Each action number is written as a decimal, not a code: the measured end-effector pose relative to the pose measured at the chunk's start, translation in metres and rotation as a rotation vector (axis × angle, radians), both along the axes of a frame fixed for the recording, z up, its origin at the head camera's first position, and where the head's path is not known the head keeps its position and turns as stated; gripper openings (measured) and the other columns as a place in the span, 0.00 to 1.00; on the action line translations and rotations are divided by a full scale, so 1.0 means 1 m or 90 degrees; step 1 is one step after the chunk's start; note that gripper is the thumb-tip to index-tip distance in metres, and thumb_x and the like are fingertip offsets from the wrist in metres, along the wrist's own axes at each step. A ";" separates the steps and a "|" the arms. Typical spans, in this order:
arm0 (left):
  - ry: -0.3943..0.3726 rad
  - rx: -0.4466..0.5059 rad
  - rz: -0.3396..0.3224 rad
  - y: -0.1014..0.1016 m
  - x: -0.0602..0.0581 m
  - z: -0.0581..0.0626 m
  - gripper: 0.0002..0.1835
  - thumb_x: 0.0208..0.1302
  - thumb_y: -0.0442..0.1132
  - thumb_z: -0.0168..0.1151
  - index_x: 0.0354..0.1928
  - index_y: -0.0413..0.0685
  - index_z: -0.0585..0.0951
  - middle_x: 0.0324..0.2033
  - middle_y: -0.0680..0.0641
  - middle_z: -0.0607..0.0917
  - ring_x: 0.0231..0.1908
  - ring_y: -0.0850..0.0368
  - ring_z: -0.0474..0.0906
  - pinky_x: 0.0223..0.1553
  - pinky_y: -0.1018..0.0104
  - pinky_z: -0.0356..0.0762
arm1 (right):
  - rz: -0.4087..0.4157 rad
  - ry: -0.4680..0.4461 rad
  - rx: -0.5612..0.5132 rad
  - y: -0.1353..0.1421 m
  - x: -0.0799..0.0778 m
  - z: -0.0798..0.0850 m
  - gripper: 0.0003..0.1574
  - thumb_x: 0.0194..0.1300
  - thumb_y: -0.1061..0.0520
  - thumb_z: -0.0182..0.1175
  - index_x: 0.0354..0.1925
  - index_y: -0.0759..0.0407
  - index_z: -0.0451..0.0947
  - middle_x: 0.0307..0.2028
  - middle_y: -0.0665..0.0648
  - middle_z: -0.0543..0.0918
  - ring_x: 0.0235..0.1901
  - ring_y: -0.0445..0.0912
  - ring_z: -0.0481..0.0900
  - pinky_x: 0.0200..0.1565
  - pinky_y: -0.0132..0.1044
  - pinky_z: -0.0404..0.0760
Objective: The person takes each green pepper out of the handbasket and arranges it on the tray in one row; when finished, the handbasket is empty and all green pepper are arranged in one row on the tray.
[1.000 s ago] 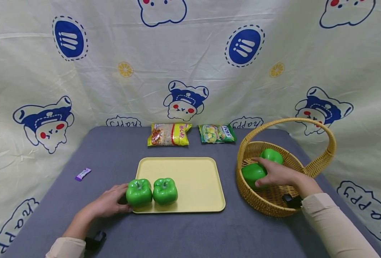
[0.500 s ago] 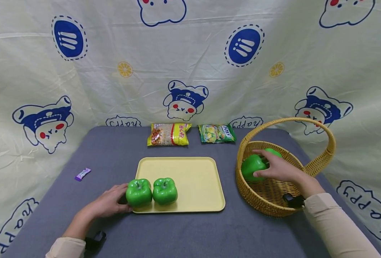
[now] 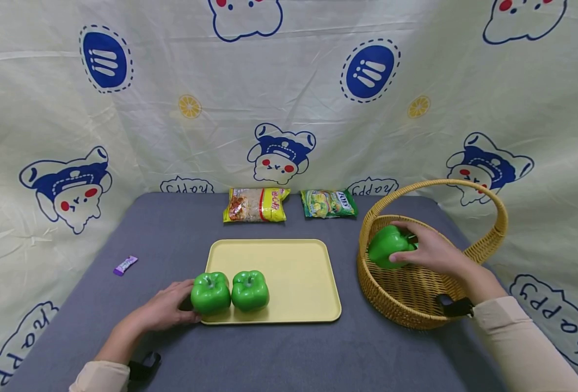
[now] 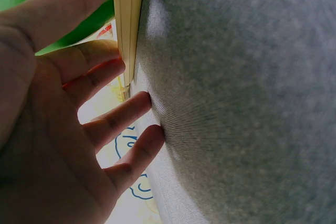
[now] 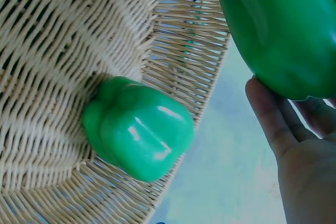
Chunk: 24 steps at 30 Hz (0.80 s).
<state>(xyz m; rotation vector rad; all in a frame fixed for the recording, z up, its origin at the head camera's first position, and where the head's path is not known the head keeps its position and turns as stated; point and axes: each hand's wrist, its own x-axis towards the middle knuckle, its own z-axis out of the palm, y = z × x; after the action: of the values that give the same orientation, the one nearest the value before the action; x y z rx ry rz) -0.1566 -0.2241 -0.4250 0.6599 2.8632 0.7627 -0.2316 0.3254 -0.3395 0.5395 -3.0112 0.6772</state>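
Observation:
My right hand (image 3: 433,250) grips a green bell pepper (image 3: 386,247) over the wicker basket (image 3: 392,309). In the right wrist view that held pepper (image 5: 278,30) is at the upper right, and another green pepper (image 5: 139,129) lies against the basket wall. The head view hides this second one behind the hand. My left hand (image 3: 168,306) is at the left edge of the yellow tray (image 3: 303,277), beside two green bell peppers, the nearer (image 3: 210,294) and its neighbour (image 3: 251,292). In the left wrist view its fingers (image 4: 134,153) are spread loosely, with fingertips at the tray rim and tabletop.
Behind the tray lie a yellow food packet (image 3: 256,204) and a green packet (image 3: 329,203). A small purple wrapped sweet (image 3: 125,265) is on the grey tabletop (image 3: 289,359) at left. The basket's tall handle (image 3: 502,218) arches above the right hand.
My right hand has raised the gripped pepper and shifted slightly back and right; the other pepper in the basket is now covered in the head view. The left hand stays put.

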 end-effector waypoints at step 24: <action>-0.013 -0.003 0.008 0.001 0.001 0.001 0.39 0.47 0.49 0.71 0.60 0.37 0.72 0.58 0.37 0.75 0.57 0.36 0.69 0.53 0.35 0.66 | 0.093 0.210 -0.048 -0.028 0.049 0.014 0.45 0.47 0.51 0.74 0.62 0.55 0.68 0.48 0.53 0.73 0.43 0.35 0.61 0.34 0.31 0.71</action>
<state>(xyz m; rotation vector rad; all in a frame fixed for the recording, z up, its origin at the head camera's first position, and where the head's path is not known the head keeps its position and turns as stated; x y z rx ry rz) -0.1553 -0.2232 -0.4242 0.6303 2.8527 0.7595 -0.1827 0.2972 -0.3254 0.7870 -2.6491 0.6322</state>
